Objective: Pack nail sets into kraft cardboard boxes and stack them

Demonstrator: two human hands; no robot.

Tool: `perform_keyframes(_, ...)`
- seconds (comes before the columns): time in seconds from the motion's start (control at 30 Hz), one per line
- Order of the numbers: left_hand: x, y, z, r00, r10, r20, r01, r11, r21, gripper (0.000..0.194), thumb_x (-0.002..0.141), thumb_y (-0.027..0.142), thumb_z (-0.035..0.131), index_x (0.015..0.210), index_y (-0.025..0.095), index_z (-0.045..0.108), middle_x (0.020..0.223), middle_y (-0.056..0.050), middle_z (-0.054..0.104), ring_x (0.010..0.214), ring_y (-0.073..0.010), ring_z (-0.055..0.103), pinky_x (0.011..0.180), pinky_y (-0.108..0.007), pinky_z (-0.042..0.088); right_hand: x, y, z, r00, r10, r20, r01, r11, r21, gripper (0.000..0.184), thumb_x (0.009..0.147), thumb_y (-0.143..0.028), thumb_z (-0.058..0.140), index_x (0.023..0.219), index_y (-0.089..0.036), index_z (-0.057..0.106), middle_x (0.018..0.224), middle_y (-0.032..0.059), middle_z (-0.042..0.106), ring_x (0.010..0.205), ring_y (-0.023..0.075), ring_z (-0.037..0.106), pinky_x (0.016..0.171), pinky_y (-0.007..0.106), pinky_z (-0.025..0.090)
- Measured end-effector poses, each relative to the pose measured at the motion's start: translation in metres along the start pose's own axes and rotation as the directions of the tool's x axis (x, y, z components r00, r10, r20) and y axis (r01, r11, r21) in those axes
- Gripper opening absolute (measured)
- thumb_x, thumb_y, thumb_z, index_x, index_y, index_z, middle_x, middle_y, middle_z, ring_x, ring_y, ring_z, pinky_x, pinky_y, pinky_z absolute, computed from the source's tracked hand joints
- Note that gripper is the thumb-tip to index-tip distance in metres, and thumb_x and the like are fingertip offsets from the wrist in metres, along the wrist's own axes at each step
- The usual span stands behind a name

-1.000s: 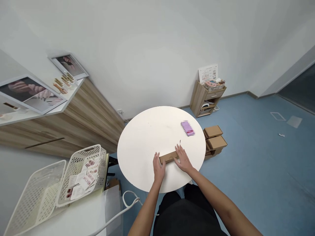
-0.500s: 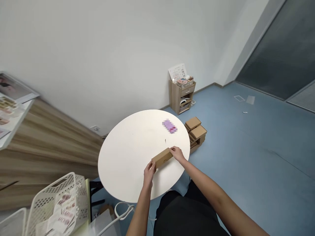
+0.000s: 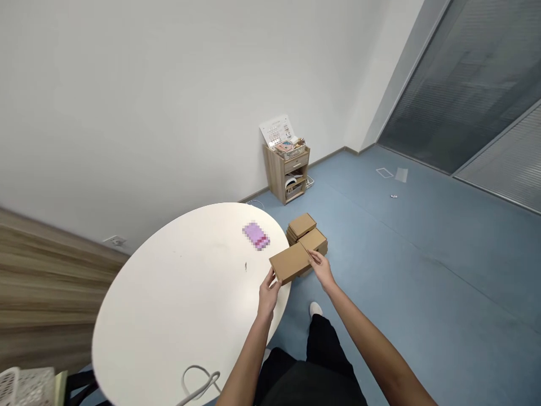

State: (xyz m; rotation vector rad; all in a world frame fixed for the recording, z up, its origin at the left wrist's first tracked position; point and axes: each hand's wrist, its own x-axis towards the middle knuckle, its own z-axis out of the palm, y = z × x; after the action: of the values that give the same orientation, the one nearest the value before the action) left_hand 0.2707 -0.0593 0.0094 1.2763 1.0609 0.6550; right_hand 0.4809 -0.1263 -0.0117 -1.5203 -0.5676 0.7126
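A flat brown cardboard box (image 3: 289, 262) is held level between my two hands, over the right edge of the white oval table (image 3: 177, 293). My left hand (image 3: 269, 292) grips its near left corner, fingers closed on it. At the other end, my right hand (image 3: 321, 267) pinches the right side. Just beyond the box, partly hidden by it, stand stacks of similar cardboard boxes (image 3: 302, 224) beside the table.
A blurred-out purple item (image 3: 256, 235) and a tiny dark object (image 3: 245, 266) lie on the tabletop. A grey cable (image 3: 203, 389) loops at the near edge. A small wooden cabinet (image 3: 276, 172) stands by the wall. Papers (image 3: 401, 175) lie on the blue floor (image 3: 401, 270).
Both hands have carried the cardboard box rightward from above the table to its right edge, near the stacks. The box has turned so its broad face shows. The view has swung right.
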Motion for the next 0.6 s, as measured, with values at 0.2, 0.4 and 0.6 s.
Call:
perform_keyframes(0.2,0.065,-0.02,0.117,0.998,-0.062,0.016,0.064,0.987,-0.148,0.061,0.084,0.021,0.062,0.143,0.023,0.048,0.146,-0.007,0.049,0.134,-0.0259,0.048,0.111,-0.043,0.041,0.092,0.024,-0.078,1.0,-0.011,-0.018,0.008,0.991,-0.134,0.043,0.076,-0.04,0.061,0.112,-0.018,0.068,0.124,0.0141,0.067,0.121,0.0289,0.059,0.101,0.048,0.049)
perform_keyframes(0.4,0.138,-0.043,0.178,0.988,-0.145,-0.042,0.132,0.964,-0.232,0.06,0.084,0.017,0.06,0.142,0.023,0.049,0.146,-0.008,0.049,0.134,-0.0263,0.047,0.108,-0.044,0.044,0.174,0.059,-0.104,0.994,0.1,0.046,-0.087,0.971,-0.225,0.046,0.077,-0.04,0.058,0.116,-0.017,0.066,0.122,0.0146,0.068,0.116,0.0284,0.063,0.095,0.045,0.053)
perform_keyframes(0.6,0.174,-0.069,0.197,0.963,-0.257,-0.076,0.24,0.953,-0.184,0.061,0.083,0.011,0.058,0.142,0.023,0.048,0.143,-0.008,0.052,0.13,-0.0248,0.053,0.102,-0.042,0.051,0.212,0.09,-0.106,0.978,0.198,0.063,-0.178,0.955,-0.237,0.047,0.071,-0.038,0.062,0.112,-0.015,0.068,0.114,0.0153,0.072,0.106,0.0283,0.068,0.09,0.044,0.055)
